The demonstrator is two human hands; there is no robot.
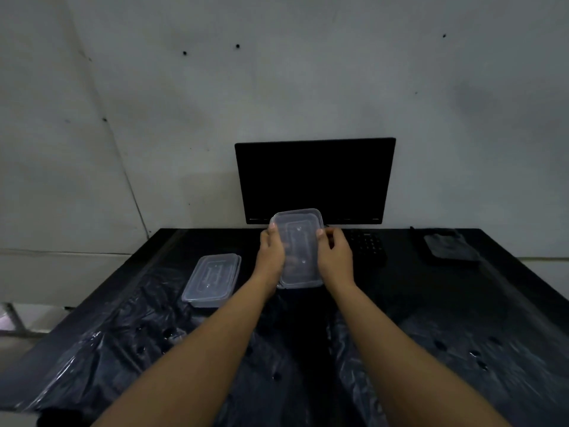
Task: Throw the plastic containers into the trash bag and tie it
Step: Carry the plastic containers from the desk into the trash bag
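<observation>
A clear rectangular plastic container point(300, 248) with its lid on is held above the middle of the dark table. My left hand point(271, 255) grips its left side and my right hand point(335, 257) grips its right side, thumbs on top. A second clear lidded container point(212, 280) lies on the table to the left, untouched. Black trash bag plastic point(129, 343) is spread, wrinkled and glossy, over the near part of the table, under my forearms. I cannot make out the bag's opening.
A black monitor point(314, 180) stands against the wall at the back of the table. A dark keypad point(368, 246) lies right of my hands, and a grey pouch point(449, 246) sits at the far right. The table's left edge point(101, 288) drops off.
</observation>
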